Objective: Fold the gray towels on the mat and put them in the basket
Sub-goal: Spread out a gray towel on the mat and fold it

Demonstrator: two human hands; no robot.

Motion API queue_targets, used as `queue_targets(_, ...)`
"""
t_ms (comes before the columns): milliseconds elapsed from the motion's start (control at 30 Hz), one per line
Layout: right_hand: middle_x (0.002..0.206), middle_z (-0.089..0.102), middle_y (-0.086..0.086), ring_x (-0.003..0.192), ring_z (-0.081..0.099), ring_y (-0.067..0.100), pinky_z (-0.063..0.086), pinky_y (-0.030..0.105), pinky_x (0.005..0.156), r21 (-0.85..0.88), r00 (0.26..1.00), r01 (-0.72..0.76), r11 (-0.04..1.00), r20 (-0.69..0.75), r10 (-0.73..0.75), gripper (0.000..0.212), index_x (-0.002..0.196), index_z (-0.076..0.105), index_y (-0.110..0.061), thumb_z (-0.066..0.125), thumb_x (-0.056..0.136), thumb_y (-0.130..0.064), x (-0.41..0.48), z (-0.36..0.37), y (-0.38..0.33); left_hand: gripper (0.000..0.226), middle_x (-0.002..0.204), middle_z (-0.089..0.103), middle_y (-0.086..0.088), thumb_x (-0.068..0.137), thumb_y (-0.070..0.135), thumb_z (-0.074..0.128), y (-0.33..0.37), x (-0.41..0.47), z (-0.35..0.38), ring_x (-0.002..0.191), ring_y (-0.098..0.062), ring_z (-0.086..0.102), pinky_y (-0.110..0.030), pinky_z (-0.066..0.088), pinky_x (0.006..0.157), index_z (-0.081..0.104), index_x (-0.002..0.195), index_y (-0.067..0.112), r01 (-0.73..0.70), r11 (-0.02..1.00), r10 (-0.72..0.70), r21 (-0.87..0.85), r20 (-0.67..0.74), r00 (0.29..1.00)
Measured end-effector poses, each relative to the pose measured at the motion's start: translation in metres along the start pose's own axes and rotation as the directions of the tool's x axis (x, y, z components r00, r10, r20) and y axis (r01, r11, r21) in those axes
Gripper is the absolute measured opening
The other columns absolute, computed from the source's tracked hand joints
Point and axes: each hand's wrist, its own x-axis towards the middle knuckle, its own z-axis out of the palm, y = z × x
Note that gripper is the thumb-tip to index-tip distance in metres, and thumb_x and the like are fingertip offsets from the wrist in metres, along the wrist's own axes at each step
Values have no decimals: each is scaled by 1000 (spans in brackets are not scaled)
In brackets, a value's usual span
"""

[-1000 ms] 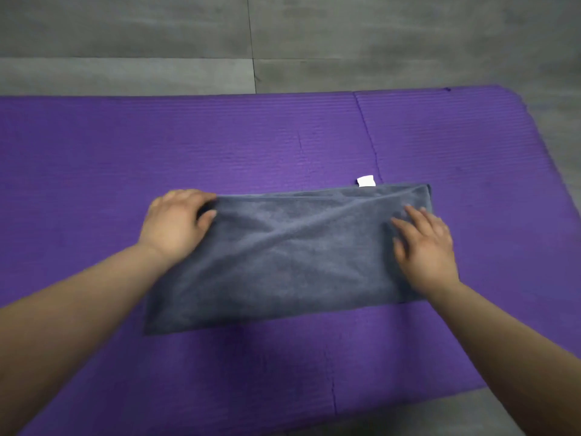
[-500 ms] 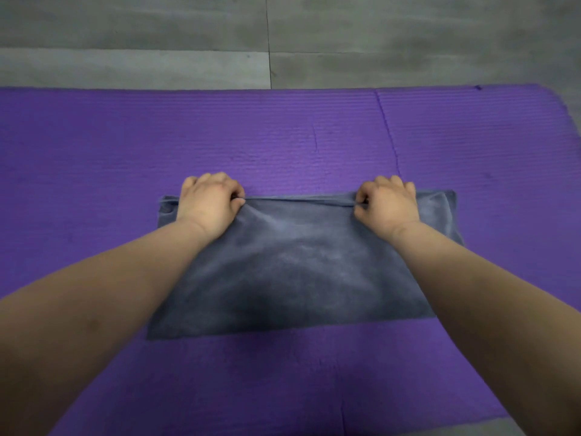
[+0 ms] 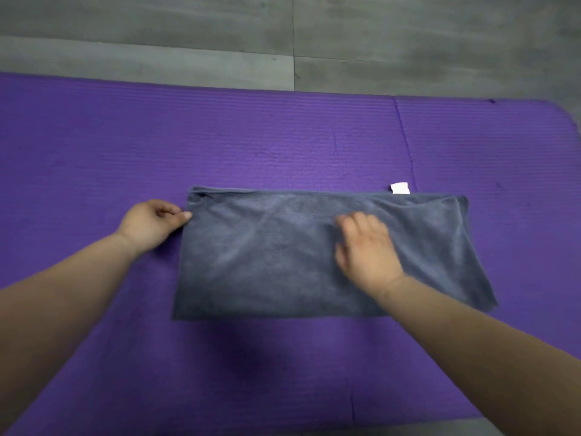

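The gray towel (image 3: pixel 283 256) lies folded flat mid-way across the purple mat (image 3: pixel 220 136), its long axis running left to right, with bare mat on every side. A white tag (image 3: pixel 400 188) sticks out at its far right edge, too small to read. The left hand (image 3: pixel 151 225) pinches the towel's left edge. The right hand (image 3: pixel 366 250), blurred, seems to press flat with straight fingers.

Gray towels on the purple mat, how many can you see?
1. The gray towel lies flat at the middle of the mat; the left hand pinches its left edge, the right hand rests on it. Others may be outside the view.
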Motion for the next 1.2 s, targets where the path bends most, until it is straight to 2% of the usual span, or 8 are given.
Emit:
queue_targets(167, 100, 71, 4, 88, 69, 20, 53, 29, 82, 90, 837, 498, 862, 209, -506, 69, 107, 66, -22, 78, 44, -47, -22, 19, -92, 32, 47, 51, 7, 84, 20, 63, 13, 0, 1, 63, -17, 47, -24, 35, 56, 48, 56, 17, 36, 999, -36, -36, 19, 999)
queue_targets(300, 138, 46, 9, 123, 47, 26, 42, 40, 97, 83, 754, 498, 863, 451, -478, 72, 135, 43, -18, 66, 73, -46, -12, 18, -120, 42, 54, 39, -3, 83, 17, 64, 21, -4, 7, 55, -20, 36, -26, 28, 50, 36, 52, 15, 37, 999, -37, 12, 3, 999)
queue_targets(467, 136, 32, 11, 124, 32, 32, 40, 49, 90, -43, 744, 476, 878, 552, -376, 62, 133, 34, -12, 52, 85, -47, 3, 16, -151, 33, 48, 46, -1, 83, 7, 58, 21, -6, 4, 37, -2, 44, -10, 32, 37, 41, 57, 16, 3, 971, 5, -241, 31, 1000)
queue_targets(600, 113, 58, 2, 97, 58, 26, 54, 36, 67, -160, 770, 553, 817, 473, -429, 42, 112, 59, -27, 64, 75, -46, 10, 24, -157, 31, 64, 48, -4, 86, -2, 54, 22, -10, -4, 35, 5, 50, -6, 40, 39, 39, 100, 21, -46, 889, 85, -456, 64, 994)
queue_targets(733, 61, 64, -11, 48, 58, 11, 43, 17, 36, -139, 849, 469, 872, 344, -402, 18, 59, 69, -38, 76, 45, -48, 7, 38, -151, 43, 68, 51, -5, 87, 6, 55, 26, 1, -9, 58, 1, 52, -6, 38, 60, 46, 129, 11, -239, 953, 258, -188, 84, 963)
queue_targets(967, 52, 60, -12, 39, 52, 4, 31, 10, 35, -64, 865, 454, 889, 272, -422, 12, 49, 67, -33, 70, 46, -44, 6, 34, -149, 26, 31, 51, 18, 88, 11, 57, 45, 14, -13, 30, 6, 44, -5, 37, 39, 53, 63, 16, -94, 921, 120, -378, 46, 992)
queue_targets(1067, 58, 63, -5, 41, 59, 14, 34, 13, 34, 188, 902, 341, 921, 211, -377, 20, 58, 67, -21, 78, 44, -30, 1, 22, -136, 27, 29, 50, 14, 84, 10, 61, 55, 6, -10, 26, 4, 44, -8, 36, 31, 46, 63, 18, 12, 871, 36, -492, 88, 995)
queue_targets(1200, 100, 64, 19, 89, 62, 33, 42, 33, 71, 573, 964, -111, 812, 262, -54, 19, 100, 54, 0, 55, 82, -8, -20, 3, -102, 24, 64, 56, 6, 84, 14, 62, 76, -1, -9, 39, 3, 53, -10, 43, 37, 44, 72, 23, 80, 812, 14, -578, 157, 988)
